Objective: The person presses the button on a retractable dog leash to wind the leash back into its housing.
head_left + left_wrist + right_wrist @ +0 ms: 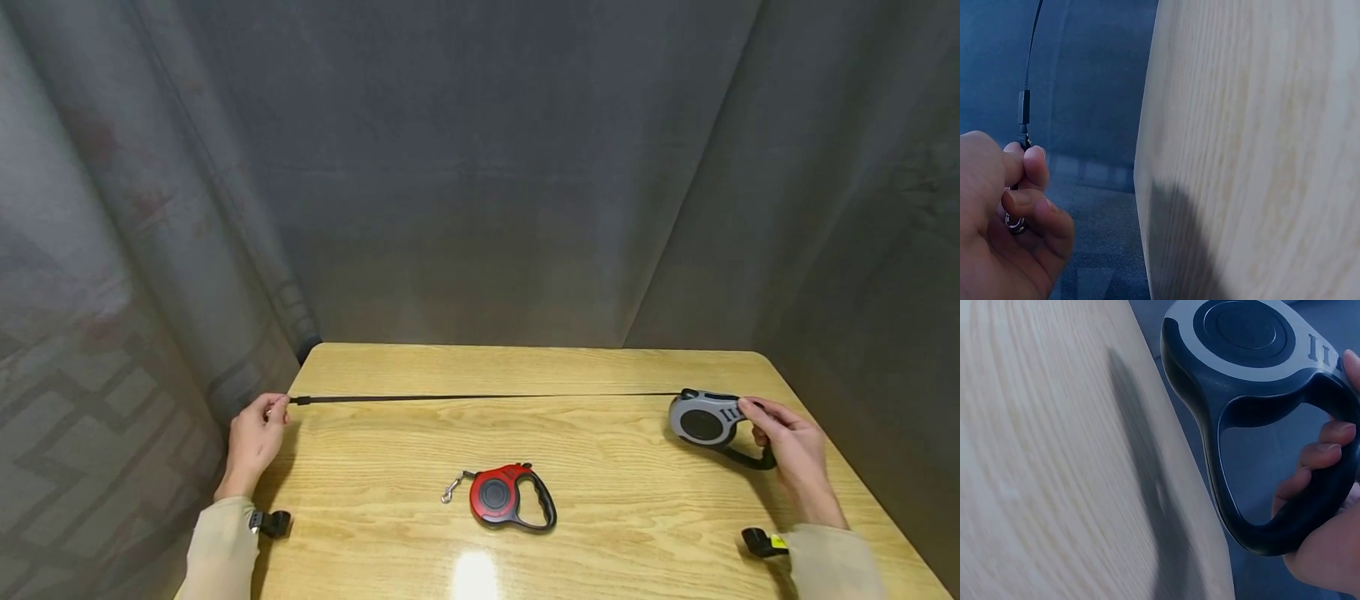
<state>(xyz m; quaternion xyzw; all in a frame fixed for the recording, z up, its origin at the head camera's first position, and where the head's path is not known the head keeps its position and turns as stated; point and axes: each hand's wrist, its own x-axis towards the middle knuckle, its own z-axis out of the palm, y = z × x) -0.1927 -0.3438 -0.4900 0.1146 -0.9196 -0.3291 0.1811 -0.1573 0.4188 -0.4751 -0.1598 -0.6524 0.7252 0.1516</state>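
Right hand (797, 454) curls its fingers (1325, 434) through the handle loop of a grey retractable leash (708, 421), thumb on the casing top; this grip holds the housing just above the wooden tabletop (615, 517) near its right edge. From the housing a dark cord (480, 398) runs taut and level across to the left hand (255, 442), whose grip pinches the cord's end, with its metal clip (1015, 223), between thumb and fingertips (1034, 165), just past the tabletop's left edge. Between the two hands, nearer the person, a red retractable leash (504, 497) lies flat.
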